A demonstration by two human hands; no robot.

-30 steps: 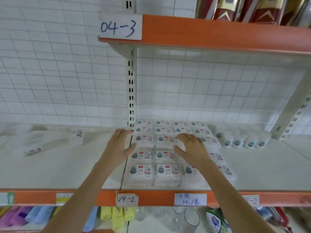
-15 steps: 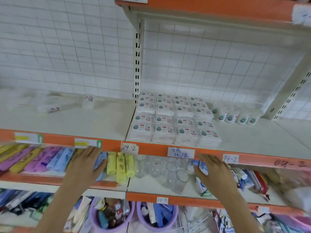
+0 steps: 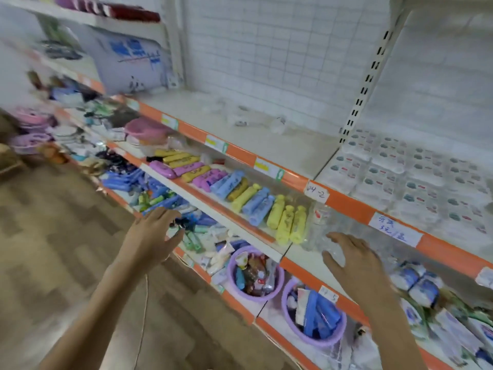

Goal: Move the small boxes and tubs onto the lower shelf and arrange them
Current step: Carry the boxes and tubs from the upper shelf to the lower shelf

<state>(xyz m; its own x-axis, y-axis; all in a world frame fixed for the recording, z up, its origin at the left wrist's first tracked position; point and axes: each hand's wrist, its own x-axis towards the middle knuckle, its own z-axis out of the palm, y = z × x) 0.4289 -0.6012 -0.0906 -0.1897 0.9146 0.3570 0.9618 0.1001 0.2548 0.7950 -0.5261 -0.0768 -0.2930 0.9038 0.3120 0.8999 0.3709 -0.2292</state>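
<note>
Below, two purple tubs (image 3: 256, 279) of small packets sit on a lower shelf, with yellow, blue and purple cases (image 3: 240, 193) ranged on the shelf above. Both hands hover in front of the shelves holding nothing, fingers spread: the left hand (image 3: 153, 236) near the cases, the right hand (image 3: 354, 260) before some clear cups (image 3: 320, 228). The small boxes (image 3: 416, 172) lie in rows on the white shelf (image 3: 280, 145) with orange edging. Wood-pattern flooring (image 3: 53, 236) runs along the aisle.

Both forearms are bare to the frame's edge, with no sleeves showing. The left hand (image 3: 152, 236) and right hand (image 3: 354, 260) wear no gloves, rings or watch.
</note>
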